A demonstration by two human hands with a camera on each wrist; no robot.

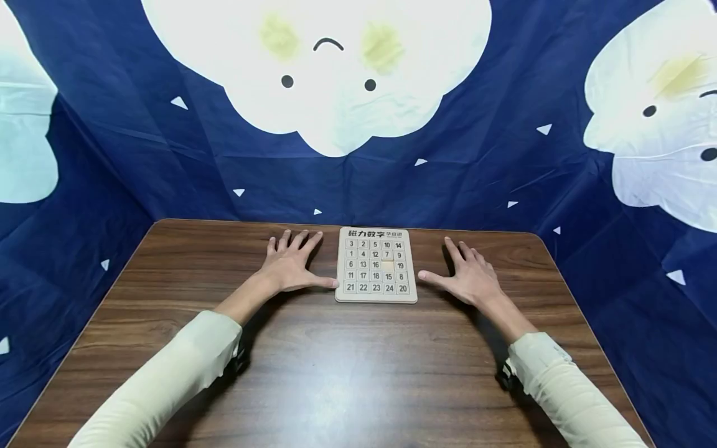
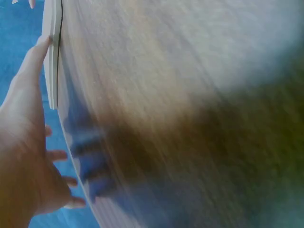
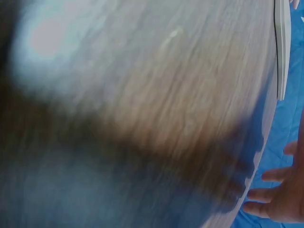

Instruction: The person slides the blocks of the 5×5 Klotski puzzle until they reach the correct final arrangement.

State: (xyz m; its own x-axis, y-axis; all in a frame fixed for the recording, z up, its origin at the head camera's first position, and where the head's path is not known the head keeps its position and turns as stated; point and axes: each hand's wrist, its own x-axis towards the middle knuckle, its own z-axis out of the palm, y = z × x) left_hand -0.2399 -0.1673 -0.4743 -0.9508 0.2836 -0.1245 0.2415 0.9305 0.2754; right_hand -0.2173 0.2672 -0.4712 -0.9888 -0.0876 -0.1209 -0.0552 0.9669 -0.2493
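Observation:
A pale wooden sliding number puzzle (image 1: 376, 297) lies flat near the far edge of the table, its numbered tiles in a square grid with one vacant slot right of the 16. On its left, my left hand (image 1: 288, 266) is spread, and the thumb tip meets the board's left edge; the left wrist view shows that thumb against the board's side (image 2: 53, 71). To the right of the board, my right hand (image 1: 470, 277) is spread too, thumb pointing at the board with a small gap between. Neither hand holds anything.
The brown wood-grain table (image 1: 330, 373) has rounded far corners. Directly behind it hangs a dark blue cloth (image 1: 280, 180) with white clouds and small triangles, which also runs along both sides. Dark devices sit at both wrists beneath the pale sleeves (image 1: 185, 361).

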